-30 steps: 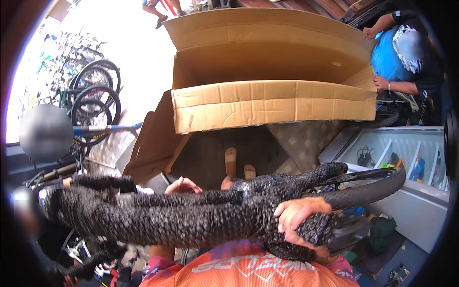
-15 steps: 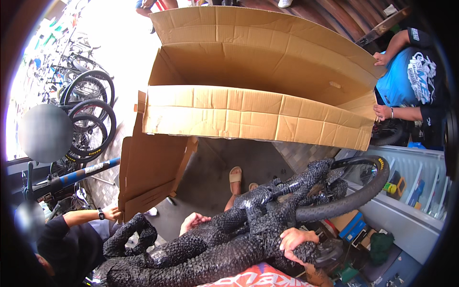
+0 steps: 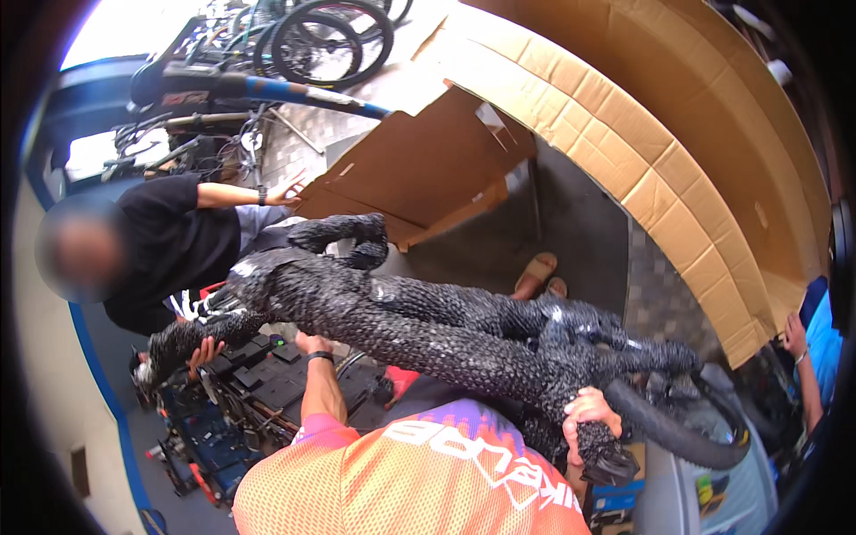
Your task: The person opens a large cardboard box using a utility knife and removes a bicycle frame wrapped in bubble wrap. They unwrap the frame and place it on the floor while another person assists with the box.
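Observation:
A bicycle frame (image 3: 419, 348) bundled in black bubble wrap lies across my front, tilted down toward the right, with its rear wheel (image 3: 664, 432) bare at that end. My right hand (image 3: 590, 415) is closed around a wrapped part near the wheel. Under the frame's near side, my left hand (image 3: 312, 342) grips it from below, its fingers partly hidden. A co-worker at the left has a hand (image 3: 207, 355) at the wrapped far-left end and the other hand (image 3: 287, 190) on a cardboard flap (image 3: 401, 183).
A large open cardboard box (image 3: 615, 143) stands beyond the frame; another person's hand (image 3: 794, 337) is at its right end. Bicycle wheels (image 3: 330, 45) and a bare blue-black tube (image 3: 285, 91) are at the upper left. A translucent bin (image 3: 713, 490) sits lower right, tools (image 3: 192, 446) lower left.
The view has swung left. The wrapped frame's left end has come up, and my left hand has gone from its far side to underneath its near side. My right hand keeps hold.

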`<state>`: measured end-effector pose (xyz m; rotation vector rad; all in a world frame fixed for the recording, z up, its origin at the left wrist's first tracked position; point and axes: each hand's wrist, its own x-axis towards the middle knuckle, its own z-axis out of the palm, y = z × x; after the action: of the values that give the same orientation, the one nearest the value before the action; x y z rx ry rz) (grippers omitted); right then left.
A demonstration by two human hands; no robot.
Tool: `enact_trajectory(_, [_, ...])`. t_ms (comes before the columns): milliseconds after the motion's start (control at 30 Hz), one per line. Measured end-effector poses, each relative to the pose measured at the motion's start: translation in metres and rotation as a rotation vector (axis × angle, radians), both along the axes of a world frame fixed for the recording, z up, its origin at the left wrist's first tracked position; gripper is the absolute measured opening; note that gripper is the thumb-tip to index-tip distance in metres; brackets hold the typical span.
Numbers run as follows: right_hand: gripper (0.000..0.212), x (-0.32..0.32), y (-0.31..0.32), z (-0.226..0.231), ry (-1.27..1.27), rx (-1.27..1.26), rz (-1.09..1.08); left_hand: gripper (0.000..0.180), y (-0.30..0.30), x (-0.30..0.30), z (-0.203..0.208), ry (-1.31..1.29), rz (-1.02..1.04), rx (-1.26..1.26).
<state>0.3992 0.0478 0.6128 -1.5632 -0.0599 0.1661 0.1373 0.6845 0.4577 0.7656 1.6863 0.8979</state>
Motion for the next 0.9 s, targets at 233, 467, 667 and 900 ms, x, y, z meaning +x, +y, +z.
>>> enact_trajectory(233, [0.021, 0.012, -0.008, 0.005, -0.047, 0.012, 0.013, 0.117, 0.047, 0.016, 0.126, 1.344, 0.334, 0.845])
enact_trajectory(467, [0.02, 0.007, -0.017, -0.009, -0.106, -0.046, 0.033, 0.079, 0.029, 0.119, 0.255, 1.6, 0.375, 1.472])
enact_trajectory(667, [0.012, 0.013, -0.052, -0.029, 0.25, 0.241, 0.148, 0.075, -0.048, 0.18, 0.312, 1.657, 0.013, 1.541])
enact_trajectory(900, [0.017, 0.022, -0.061, -0.034, -0.023, 0.043, 0.154, 0.074, -0.006, 0.202, 0.332, 1.424, -0.113, 1.612])
